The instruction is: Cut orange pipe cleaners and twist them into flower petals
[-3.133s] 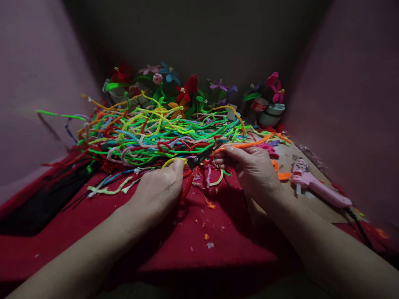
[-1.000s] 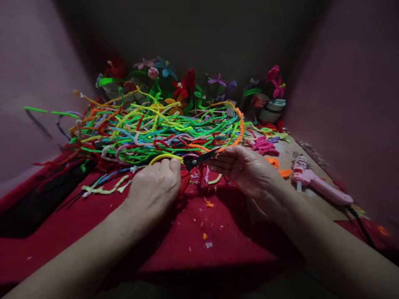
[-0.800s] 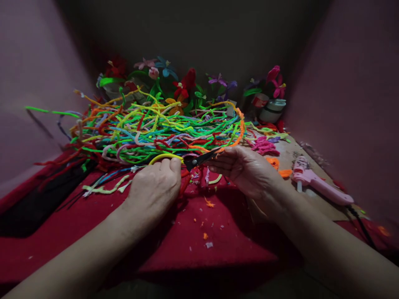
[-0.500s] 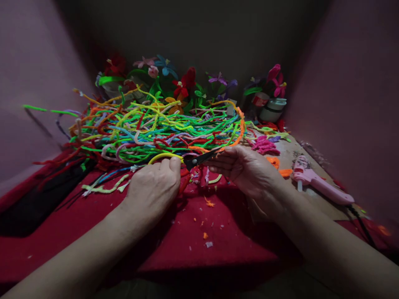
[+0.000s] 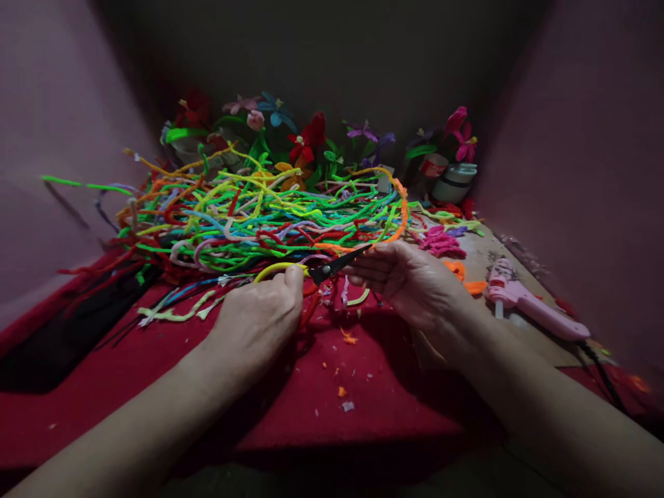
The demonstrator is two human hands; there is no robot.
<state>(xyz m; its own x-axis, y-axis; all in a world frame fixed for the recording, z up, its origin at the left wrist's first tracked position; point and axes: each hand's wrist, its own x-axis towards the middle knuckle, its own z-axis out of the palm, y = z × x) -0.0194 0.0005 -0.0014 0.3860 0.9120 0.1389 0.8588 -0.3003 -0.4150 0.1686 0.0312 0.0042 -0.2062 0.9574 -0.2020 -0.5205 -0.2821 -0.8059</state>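
Note:
My left hand (image 5: 256,321) is closed round a pair of scissors (image 5: 335,265). Their black blades stick out to the right, and a yellow loop (image 5: 274,268) shows above the thumb. My right hand (image 5: 409,280) pinches an orange pipe cleaner (image 5: 400,207), which arcs up and back over the pile. The blade tips sit right at the fingertips of my right hand, beside the orange strand. Behind both hands lies a big tangled heap of coloured pipe cleaners (image 5: 249,214) on the red cloth (image 5: 332,408).
A pink glue gun (image 5: 523,301) lies at the right with its cord trailing off. Pipe-cleaner flowers (image 5: 306,142) and small pots (image 5: 454,183) stand at the back. Pink (image 5: 440,242) and orange pieces lie right of the pile. Small clippings (image 5: 345,339) dot the cloth.
The orange pipe cleaner, which ran out to the right three seconds ago, now curves up over the pile. My left hand has shifted slightly down; the scissors stay at my right fingertips.

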